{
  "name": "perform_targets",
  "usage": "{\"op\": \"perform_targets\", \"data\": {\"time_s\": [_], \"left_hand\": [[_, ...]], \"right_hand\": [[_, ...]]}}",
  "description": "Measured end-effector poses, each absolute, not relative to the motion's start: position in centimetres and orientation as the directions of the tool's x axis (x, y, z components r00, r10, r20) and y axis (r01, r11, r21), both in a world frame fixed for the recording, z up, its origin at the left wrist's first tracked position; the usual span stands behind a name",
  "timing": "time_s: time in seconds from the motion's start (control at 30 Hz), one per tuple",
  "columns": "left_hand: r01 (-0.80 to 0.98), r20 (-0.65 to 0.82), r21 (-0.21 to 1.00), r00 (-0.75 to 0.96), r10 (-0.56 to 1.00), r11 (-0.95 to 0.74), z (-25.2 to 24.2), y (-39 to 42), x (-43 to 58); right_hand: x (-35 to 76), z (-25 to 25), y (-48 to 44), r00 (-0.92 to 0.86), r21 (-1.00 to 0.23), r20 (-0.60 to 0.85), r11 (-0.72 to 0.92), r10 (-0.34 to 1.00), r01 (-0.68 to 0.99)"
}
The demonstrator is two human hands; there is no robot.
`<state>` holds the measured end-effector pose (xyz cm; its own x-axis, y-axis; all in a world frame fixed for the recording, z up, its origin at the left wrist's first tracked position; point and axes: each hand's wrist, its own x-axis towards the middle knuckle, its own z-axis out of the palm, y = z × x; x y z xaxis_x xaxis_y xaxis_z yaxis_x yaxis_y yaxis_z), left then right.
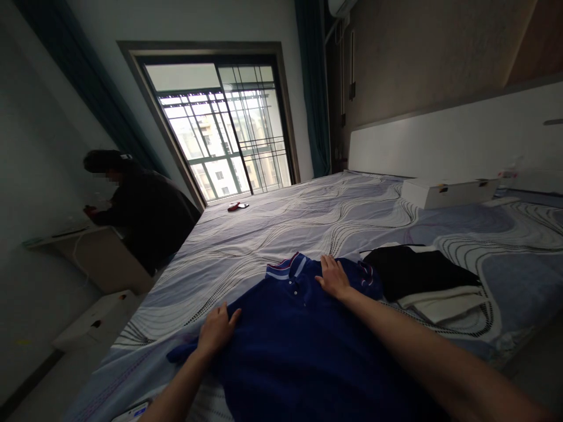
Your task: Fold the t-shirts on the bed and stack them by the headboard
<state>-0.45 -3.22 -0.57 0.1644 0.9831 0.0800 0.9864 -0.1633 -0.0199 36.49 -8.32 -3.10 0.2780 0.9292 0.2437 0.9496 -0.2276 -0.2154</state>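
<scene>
A dark blue polo shirt (290, 340) lies spread face up on the bed, its striped collar pointing away from me and its buttons showing. My left hand (217, 329) rests on the shirt's left shoulder near the sleeve, fingers stretched out. On the other shoulder, beside the collar, my right hand (333, 276) lies flat with its fingers extended. Neither hand grips the cloth visibly. Just right of the shirt's striped sleeve sits a pile of folded clothes (417, 272), black on top with white below. The shirt's lower part runs out of the frame.
The bed (281, 217) has a grey wavy-patterned cover. A white box (448, 192) stands near the headboard (461, 132). A red item (233, 207) lies at the far edge, a phone (132, 412) at bottom left. A person in black (145, 205) sits at a desk (99, 249) on the left.
</scene>
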Motion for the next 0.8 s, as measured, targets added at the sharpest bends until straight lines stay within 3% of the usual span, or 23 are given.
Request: {"op": "perform_targets", "data": {"time_s": [0.1, 0.17, 0.3, 0.47, 0.63, 0.8], "left_hand": [[0.992, 0.087, -0.009, 0.123, 0.989, -0.123, -3.0, -3.0, 0.9], [0.991, 0.084, 0.005, 0.136, 0.987, -0.137, -3.7, -2.3, 0.7], [0.975, 0.116, -0.002, 0.219, 0.969, -0.221, -3.4, 1.1, -1.0], [0.989, 0.095, -0.061, 0.141, 0.985, -0.136, -2.8, 9.0, -2.9], [0.999, 0.116, 0.031, 0.022, 0.993, -0.026, -4.7, 17.2, -3.1], [0.998, 0.126, 0.054, 0.036, 0.991, -0.043, -6.1, 21.9, -3.0]], "right_hand": [[36.9, -3.6, -5.9, 0.406, -0.245, 0.129, -0.368, 0.905, 0.897], [37.3, -3.6, -4.5, 0.382, -0.219, 0.096, -0.355, 0.919, 0.909], [36.8, -3.9, -1.4, 0.258, -0.16, 0.137, -0.236, 0.956, 0.958], [36.5, -5.4, 4.4, 0.246, -0.12, 0.186, -0.227, 0.951, 0.967], [36.8, -6.8, 12.7, 0.236, -0.108, 0.194, -0.219, 0.952, 0.97], [37.6, -7.4, 18.7, 0.256, -0.158, 0.195, -0.227, 0.947, 0.961]]}}
